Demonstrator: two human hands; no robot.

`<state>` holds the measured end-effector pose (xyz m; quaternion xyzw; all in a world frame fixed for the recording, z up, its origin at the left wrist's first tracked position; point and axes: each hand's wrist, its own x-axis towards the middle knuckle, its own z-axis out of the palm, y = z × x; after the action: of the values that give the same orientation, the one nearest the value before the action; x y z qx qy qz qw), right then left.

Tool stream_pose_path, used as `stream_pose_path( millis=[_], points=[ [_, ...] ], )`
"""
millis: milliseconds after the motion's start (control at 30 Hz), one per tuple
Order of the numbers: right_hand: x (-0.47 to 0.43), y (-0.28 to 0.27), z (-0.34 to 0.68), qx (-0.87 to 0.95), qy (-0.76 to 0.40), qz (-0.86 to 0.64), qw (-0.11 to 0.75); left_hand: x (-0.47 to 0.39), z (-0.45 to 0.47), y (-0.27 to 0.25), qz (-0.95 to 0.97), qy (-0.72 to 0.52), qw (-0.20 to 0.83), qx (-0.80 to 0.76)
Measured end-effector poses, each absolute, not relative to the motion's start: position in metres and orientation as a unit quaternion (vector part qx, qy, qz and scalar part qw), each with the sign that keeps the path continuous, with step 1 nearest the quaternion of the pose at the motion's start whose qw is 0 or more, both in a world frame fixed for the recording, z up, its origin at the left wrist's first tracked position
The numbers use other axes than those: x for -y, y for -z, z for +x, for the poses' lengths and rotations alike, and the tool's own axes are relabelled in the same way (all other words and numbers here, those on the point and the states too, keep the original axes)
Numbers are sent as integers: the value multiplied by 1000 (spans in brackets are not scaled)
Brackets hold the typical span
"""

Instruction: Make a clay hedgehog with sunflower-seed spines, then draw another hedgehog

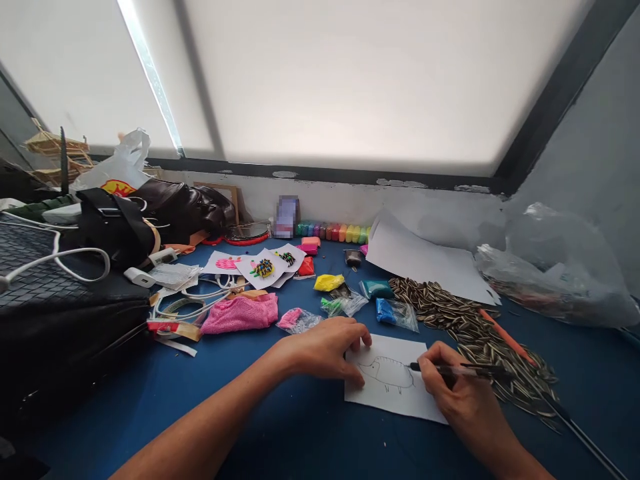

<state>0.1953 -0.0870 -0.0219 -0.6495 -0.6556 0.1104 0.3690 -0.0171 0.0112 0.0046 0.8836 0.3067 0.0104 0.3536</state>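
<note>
A small white sheet of paper (pixel 367 392) lies on the blue table, with a line drawing of a rounded, four-footed animal (pixel 395 375) on it. On the sheet's left side rests my left hand (pixel 333 350), fingers apart and curved, holding nothing. My right hand (pixel 457 393) grips a black pen (pixel 487 371), whose tip touches or nearly touches the animal's outline at its right end. Past the sheet are small bags of modelling clay: blue (pixel 386 311), pink (pixel 291 319), yellow (pixel 329 283) and green (pixel 334 306). Sunflower seeds (pixel 440 307) are heaped beyond my right hand.
An orange stick (pixel 507 337) lies on the seeds. Large white sheets (pixel 425 257) and a clear plastic bag (pixel 565 273) stand behind. Decorated papers (pixel 245 268), a pink cloth (pixel 243 313), white cables (pixel 187 303) and a black bag (pixel 65 347) occupy the left.
</note>
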Motion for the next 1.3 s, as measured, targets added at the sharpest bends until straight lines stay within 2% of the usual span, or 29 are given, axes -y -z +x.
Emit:
stream_pose_path(
  millis=[633,1000,1300],
  points=[
    [87,22,194,661,-104,-639,379,-12,-16,-1,886,-17,350,-303],
    [90,20,186,660,-145,-619,400,-12,-17,-1,885,-21,353,-302],
    [91,22,174,674,-187,-609,374,-13,-18,4,888,-31,350,-296]
  ],
)
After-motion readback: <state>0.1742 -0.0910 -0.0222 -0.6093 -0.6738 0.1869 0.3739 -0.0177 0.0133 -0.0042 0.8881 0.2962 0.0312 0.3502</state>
